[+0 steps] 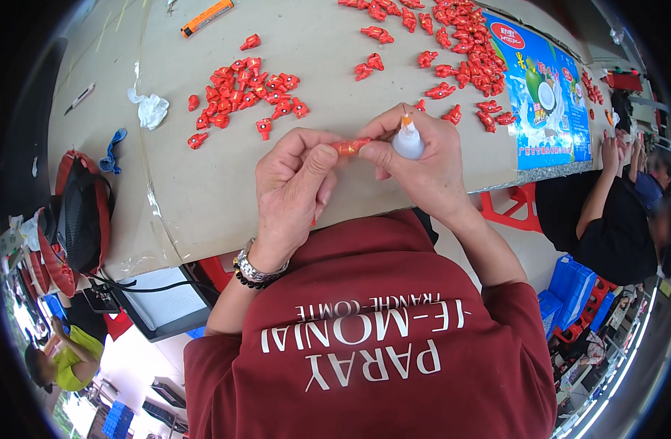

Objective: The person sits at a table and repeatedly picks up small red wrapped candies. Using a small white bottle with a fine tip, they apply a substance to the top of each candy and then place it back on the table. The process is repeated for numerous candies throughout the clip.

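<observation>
Inspector: Where is your workpiece, and how do your fingers grip it?

Technician: The red piece (350, 147) is between your two hands, in front of your chest at the near side of the table (204, 194). Your left hand (295, 175) pinches its left end between thumb and index finger, the other fingers curled. Your right hand (429, 164) pinches its right end the same way. Clearance above the tabletop cannot be determined.

Inspector: Why this arrangement?

Technician: Gripping opposite ends probably steadies the piece and permits a twist or press. The white bottle (408, 144) sits in your right hand, behind the pinch, presumably to be at the ready while thumb and index finger work. Which fingers secure it cannot be determined. The small cluster (237, 95) ahead to the left and the larger heap (467, 47) to the right are likely separated to sort pieces by stage.

Inspector: State the orientation.

Technician: The long axis of your piece runs left to right, its right end slightly farther from you. Your fingertips cover both ends, so which is the front cannot be determined. The bottle's orange tip points away from you.
</observation>
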`<state>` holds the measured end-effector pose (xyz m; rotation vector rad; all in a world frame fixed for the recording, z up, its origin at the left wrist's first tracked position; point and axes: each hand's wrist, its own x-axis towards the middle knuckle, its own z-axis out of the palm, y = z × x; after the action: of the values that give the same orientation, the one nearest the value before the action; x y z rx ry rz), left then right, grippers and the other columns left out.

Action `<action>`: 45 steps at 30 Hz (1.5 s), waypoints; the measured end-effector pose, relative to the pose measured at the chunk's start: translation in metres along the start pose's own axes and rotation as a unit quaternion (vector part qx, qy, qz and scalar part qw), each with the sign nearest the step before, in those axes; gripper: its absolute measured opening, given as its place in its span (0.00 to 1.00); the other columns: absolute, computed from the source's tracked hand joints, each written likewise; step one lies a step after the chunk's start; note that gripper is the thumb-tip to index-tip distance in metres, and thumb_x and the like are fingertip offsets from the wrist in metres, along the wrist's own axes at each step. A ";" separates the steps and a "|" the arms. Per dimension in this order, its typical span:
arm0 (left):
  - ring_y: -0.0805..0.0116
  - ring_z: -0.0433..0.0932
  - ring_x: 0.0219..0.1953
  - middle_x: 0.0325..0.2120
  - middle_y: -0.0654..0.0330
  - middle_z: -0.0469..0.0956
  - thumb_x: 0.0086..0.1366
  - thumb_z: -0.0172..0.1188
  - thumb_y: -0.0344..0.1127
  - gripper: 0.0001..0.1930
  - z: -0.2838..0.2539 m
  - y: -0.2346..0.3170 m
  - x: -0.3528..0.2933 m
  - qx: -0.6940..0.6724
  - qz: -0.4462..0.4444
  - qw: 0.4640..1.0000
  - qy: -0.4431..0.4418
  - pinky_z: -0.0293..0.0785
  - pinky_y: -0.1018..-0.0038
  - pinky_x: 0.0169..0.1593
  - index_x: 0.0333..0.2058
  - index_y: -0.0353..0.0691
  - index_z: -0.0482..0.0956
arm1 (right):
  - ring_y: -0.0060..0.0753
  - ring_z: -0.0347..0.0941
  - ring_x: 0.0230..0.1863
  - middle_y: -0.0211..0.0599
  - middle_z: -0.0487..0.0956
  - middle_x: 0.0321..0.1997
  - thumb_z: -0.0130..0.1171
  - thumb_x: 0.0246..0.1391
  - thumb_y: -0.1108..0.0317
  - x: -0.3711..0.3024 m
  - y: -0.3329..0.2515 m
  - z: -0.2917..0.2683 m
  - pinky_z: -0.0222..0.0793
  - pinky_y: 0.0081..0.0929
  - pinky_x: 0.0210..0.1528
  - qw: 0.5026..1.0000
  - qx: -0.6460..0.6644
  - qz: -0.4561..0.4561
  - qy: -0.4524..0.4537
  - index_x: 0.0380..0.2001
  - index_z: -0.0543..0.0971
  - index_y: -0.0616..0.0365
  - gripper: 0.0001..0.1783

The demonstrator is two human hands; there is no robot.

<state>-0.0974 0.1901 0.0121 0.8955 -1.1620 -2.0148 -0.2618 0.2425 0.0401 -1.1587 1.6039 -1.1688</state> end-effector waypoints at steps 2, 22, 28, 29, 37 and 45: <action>0.85 0.62 0.15 0.25 0.62 0.76 0.67 0.54 0.37 0.12 0.000 0.000 0.000 0.009 0.012 1.000 0.005 0.54 0.87 0.15 0.40 0.33 0.72 | 0.16 0.70 0.19 0.31 0.76 0.23 0.62 0.49 0.76 -0.001 -0.001 0.001 0.67 0.14 0.20 0.998 0.041 0.036 -0.002 0.30 0.77 0.64 0.05; 0.82 0.68 0.22 0.22 0.63 0.77 0.64 0.54 0.26 0.02 -0.007 -0.024 0.000 0.224 0.122 0.967 0.012 0.64 0.83 0.25 0.33 0.33 0.73 | 0.15 0.67 0.15 0.31 0.75 0.18 0.59 0.52 0.75 -0.010 0.036 0.021 0.62 0.15 0.15 0.975 0.213 0.061 0.009 0.26 0.74 0.63 0.05; 0.82 0.67 0.21 0.22 0.64 0.76 0.64 0.56 0.27 0.03 -0.009 -0.028 0.000 0.250 0.149 0.957 0.015 0.63 0.83 0.24 0.32 0.34 0.73 | 0.14 0.67 0.15 0.31 0.75 0.18 0.59 0.52 0.76 -0.011 0.040 0.026 0.61 0.15 0.15 0.976 0.212 0.037 0.024 0.25 0.73 0.64 0.05; 0.82 0.67 0.20 0.22 0.64 0.76 0.64 0.56 0.27 0.03 -0.009 -0.028 0.000 0.251 0.149 0.956 0.015 0.63 0.83 0.24 0.32 0.34 0.73 | 0.14 0.67 0.15 0.31 0.75 0.18 0.59 0.52 0.76 -0.011 0.040 0.026 0.61 0.15 0.15 0.977 0.208 0.034 0.026 0.25 0.73 0.64 0.05; 0.82 0.66 0.20 0.21 0.64 0.76 0.64 0.56 0.27 0.03 -0.009 -0.028 -0.001 0.245 0.155 0.957 0.019 0.63 0.83 0.24 0.31 0.34 0.73 | 0.14 0.66 0.16 0.31 0.75 0.17 0.60 0.51 0.76 -0.011 0.041 0.029 0.60 0.16 0.17 0.981 0.191 0.018 0.035 0.24 0.73 0.64 0.06; 0.84 0.66 0.20 0.21 0.65 0.76 0.64 0.56 0.26 0.02 -0.010 -0.027 0.000 0.242 0.161 0.957 0.013 0.63 0.84 0.24 0.32 0.34 0.73 | 0.15 0.67 0.17 0.32 0.75 0.18 0.61 0.50 0.76 -0.010 0.042 0.030 0.62 0.17 0.18 0.985 0.167 0.002 0.042 0.25 0.73 0.64 0.06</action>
<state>-0.0949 0.1963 -0.0155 0.8853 -1.7057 -1.4766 -0.2395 0.2521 -0.0071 -0.8984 1.4027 -1.4361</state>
